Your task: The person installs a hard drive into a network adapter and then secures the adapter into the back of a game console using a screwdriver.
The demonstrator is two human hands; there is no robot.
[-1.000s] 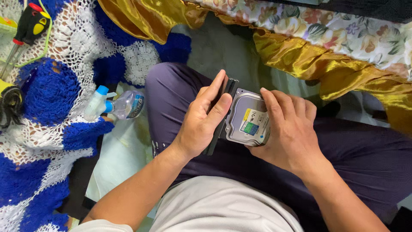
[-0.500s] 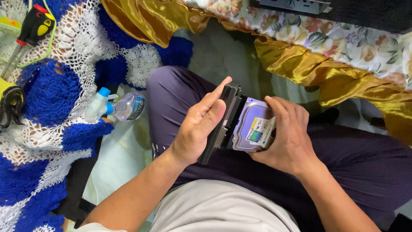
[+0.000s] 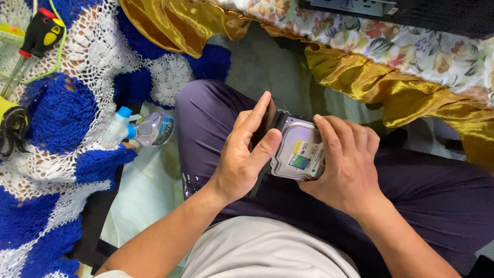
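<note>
1. Here, the left hand (image 3: 242, 154) and the right hand (image 3: 346, 164) both grasp a hard disk drive (image 3: 298, 152) over the person's lap, above dark purple trousers (image 3: 206, 110)
2. The left hand's fingers lie flat along a black part (image 3: 272, 123) set against the drive's left edge, and its thumb presses on the drive's silver top near the corner
3. The right hand is wrapped over the drive's right side, fingers curled across the top next to the white label with its small yellow and green patches
4. The drive is tilted, label side up, between the two hands and touching both
5. To the left, a small clear spray bottle (image 3: 139, 129) with a blue and white nozzle lies on its side at the edge of a blue and white crocheted cloth (image 3: 62, 108)
6. A screwdriver (image 3: 38, 33) with a black, red and yellow handle lies on that cloth at the upper left
7. A gold satin fabric (image 3: 360, 77) and a floral cloth (image 3: 411, 46) hang beyond the knees
</note>
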